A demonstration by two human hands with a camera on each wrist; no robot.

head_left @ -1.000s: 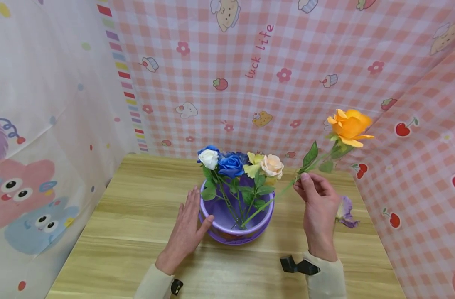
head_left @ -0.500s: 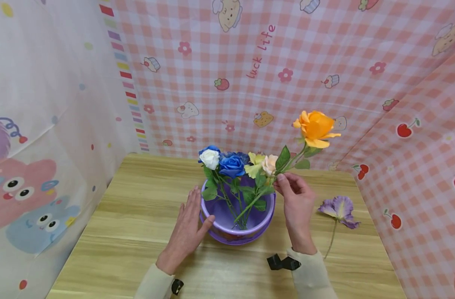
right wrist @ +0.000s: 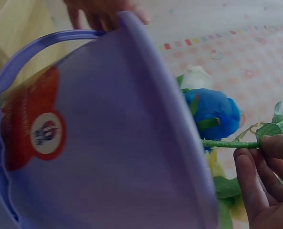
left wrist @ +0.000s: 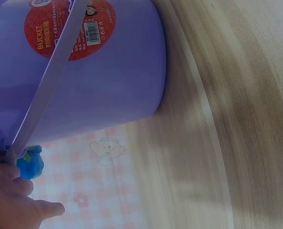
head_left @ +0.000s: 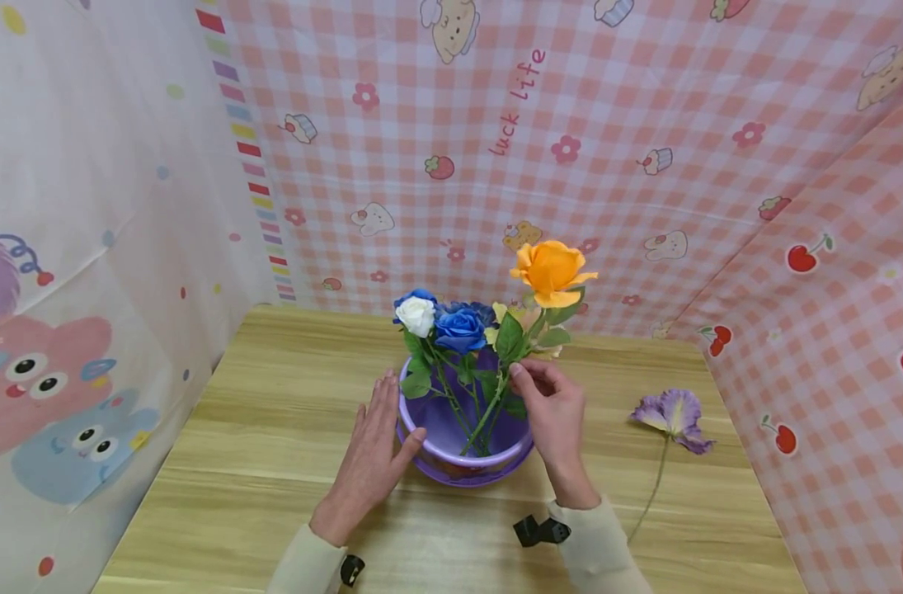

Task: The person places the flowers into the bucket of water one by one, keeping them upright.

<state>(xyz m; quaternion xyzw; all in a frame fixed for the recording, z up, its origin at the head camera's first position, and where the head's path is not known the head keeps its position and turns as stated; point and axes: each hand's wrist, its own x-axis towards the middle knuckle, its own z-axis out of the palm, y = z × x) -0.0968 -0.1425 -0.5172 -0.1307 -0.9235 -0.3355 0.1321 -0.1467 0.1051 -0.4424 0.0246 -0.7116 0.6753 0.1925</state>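
Note:
My right hand (head_left: 558, 417) pinches the green stem (right wrist: 229, 144) of an orange rose (head_left: 553, 274) between thumb and fingers. The bloom stands up above the purple bucket (head_left: 469, 460), and the stem's lower end reaches down inside it. Along the bucket's left rim my left hand (head_left: 373, 445) lies with straight fingers touching it. Inside the bucket lean a white rose (head_left: 416, 316), blue roses (head_left: 460, 330) and a yellow flower; the pale peach rose is mostly hidden behind the orange rose's leaves.
A purple flower (head_left: 674, 419) lies on the wooden table (head_left: 258, 429) to the right, its thin stem running toward the right sleeve. The bucket's handle (left wrist: 46, 81) hangs down its near side. Pink checked cloth (head_left: 392, 124) hangs behind the table.
My right hand has moved left with the orange rose, from right of the bucket to over its right rim, the stem becoming more upright. The purple flower is uncovered. My left hand stays put.

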